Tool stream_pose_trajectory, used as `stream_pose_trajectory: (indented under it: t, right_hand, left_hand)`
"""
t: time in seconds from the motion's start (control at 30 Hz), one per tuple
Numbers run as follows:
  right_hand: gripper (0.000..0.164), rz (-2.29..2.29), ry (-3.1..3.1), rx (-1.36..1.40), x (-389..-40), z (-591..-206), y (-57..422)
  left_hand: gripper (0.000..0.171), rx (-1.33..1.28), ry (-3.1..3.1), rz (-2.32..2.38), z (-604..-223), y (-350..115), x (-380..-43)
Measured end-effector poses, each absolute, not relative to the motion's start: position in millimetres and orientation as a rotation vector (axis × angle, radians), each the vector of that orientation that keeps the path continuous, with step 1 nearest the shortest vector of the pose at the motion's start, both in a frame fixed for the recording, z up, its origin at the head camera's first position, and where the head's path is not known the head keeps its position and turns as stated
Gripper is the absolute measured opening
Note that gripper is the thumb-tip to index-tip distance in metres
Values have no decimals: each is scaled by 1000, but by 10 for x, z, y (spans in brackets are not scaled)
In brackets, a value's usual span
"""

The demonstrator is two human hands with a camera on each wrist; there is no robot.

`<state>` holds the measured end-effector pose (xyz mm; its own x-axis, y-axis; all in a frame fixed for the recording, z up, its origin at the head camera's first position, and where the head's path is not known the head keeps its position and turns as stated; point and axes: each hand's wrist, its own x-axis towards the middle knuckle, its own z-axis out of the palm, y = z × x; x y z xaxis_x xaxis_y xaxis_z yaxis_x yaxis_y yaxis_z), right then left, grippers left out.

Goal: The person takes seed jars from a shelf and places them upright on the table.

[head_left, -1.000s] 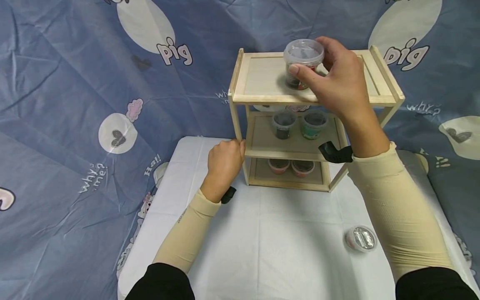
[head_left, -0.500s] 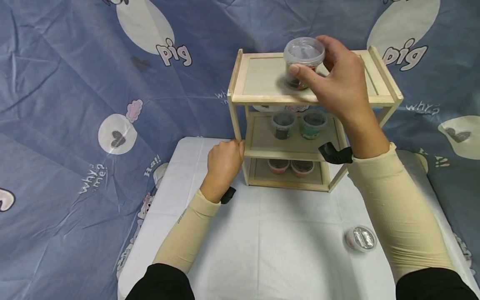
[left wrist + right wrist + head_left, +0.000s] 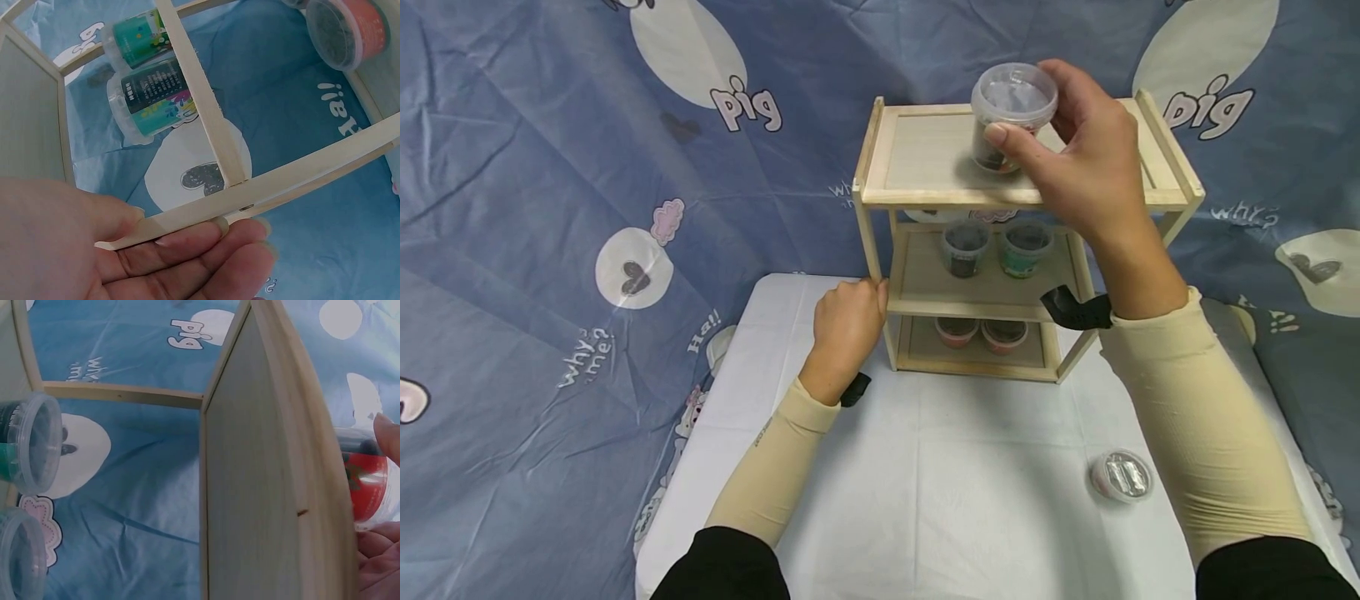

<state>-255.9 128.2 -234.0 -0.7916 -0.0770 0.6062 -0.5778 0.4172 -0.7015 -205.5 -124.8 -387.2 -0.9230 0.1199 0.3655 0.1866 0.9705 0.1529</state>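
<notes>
In the head view my right hand (image 3: pixel 1093 158) holds a clear lidded plastic tub (image 3: pixel 1013 98) over the top board of a small three-tier wooden shelf (image 3: pixel 921 158). Thumb and fingers grip it from the right side. The right wrist view shows a red label on this tub (image 3: pixel 365 481), partly hidden behind the board's edge. My left hand (image 3: pixel 850 327) grips the shelf's left front post. Up close in the left wrist view, its thumb and fingers pinch that post (image 3: pixel 181 219) from both sides.
Two tubs with green labels (image 3: pixel 965 247) stand on the middle tier. On the bottom tier sit two reddish tubs (image 3: pixel 957 332). Another tub with a shiny silver top (image 3: pixel 1122 477) is on the white-covered table (image 3: pixel 970 500), at right. A blue printed cloth (image 3: pixel 550 208) hangs behind.
My right hand has raised the tub slightly, away from the top board. The left hand keeps its grip on the post.
</notes>
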Motion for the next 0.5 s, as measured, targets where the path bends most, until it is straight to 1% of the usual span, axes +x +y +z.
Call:
stream_pose_trajectory:
  t: [0.5]
  right_hand:
    - [60, 1261, -2115, 613, -2376, -2330, 1402]
  left_hand:
    - [44, -231, -2732, -248, -3877, -1250, -2053]
